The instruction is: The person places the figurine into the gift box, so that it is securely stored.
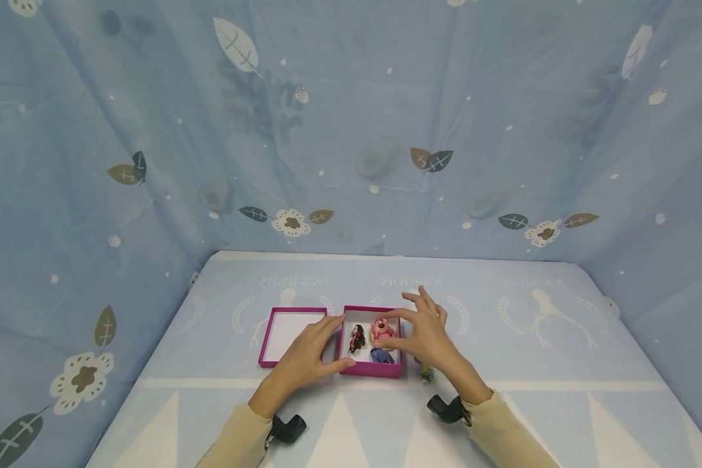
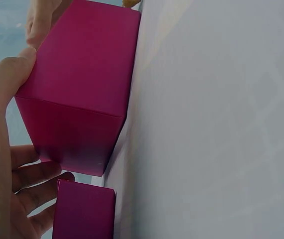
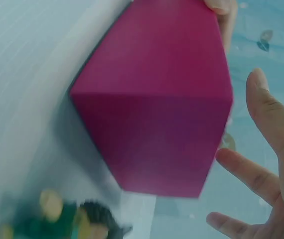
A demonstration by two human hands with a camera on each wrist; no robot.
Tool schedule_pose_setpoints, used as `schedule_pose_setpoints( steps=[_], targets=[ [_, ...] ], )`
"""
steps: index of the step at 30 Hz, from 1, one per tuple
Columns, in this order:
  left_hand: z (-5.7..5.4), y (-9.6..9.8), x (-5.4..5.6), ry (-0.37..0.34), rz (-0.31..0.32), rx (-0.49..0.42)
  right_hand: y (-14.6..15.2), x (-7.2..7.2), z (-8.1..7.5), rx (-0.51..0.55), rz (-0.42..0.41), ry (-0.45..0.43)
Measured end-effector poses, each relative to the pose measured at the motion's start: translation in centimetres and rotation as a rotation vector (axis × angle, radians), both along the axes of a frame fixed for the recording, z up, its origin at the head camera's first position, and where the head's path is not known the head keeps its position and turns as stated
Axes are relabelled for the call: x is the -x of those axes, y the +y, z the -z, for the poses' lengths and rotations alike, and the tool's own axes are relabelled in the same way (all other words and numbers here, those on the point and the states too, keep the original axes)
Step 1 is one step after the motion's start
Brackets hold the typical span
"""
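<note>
My left hand [image 1: 307, 351] holds the left side of a magenta open box [image 1: 371, 369], thumb at the front edge and index finger near the back corner. Inside lie a pink bear figure [image 1: 381, 328], a small dark-haired figure [image 1: 357, 338] with some red, and a blue-grey figure [image 1: 381, 355]. Over the box's right side hovers my right hand [image 1: 427, 335], thumb and index finger spread about the pink bear. From the right wrist, that hand's fingers [image 3: 254, 179] look apart, with nothing visible between them. Whether they touch the bear cannot be told.
A magenta-rimmed lid [image 1: 263, 338] with a white inside lies left of the box, close to the left fingers. To the right of the box, partly under the right hand, lies a small green and yellow figure [image 1: 427, 374]. A patterned blue curtain [image 1: 351, 130] hangs behind the table.
</note>
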State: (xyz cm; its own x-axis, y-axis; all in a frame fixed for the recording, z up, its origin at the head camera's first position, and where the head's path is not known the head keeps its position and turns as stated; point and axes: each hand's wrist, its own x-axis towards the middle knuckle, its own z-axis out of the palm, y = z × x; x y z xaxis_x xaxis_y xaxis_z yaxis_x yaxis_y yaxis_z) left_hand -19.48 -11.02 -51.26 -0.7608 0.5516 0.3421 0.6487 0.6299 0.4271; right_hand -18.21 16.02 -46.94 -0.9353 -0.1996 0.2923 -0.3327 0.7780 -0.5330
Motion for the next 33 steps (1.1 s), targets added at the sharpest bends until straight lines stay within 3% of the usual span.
schedule_pose_setpoints(
  steps=[10,20,26,33],
  targets=[
    [-0.1,-0.1,-0.1,0.000,-0.005,-0.003,3.6,-1.5,0.5,0.063,0.037,-0.008],
    [-0.1,0.1,-0.1,-0.026,-0.002,-0.014,7.8,-2.2,3.4,0.039,0.092,-0.065],
    [-0.1,0.0,0.0,-0.006,-0.002,-0.019,9.2,-2.5,4.4,0.036,0.070,-0.166],
    [-0.2,0.1,0.0,-0.027,0.000,-0.016,9.5,-3.0,4.9,0.018,0.034,-0.183]
  ],
)
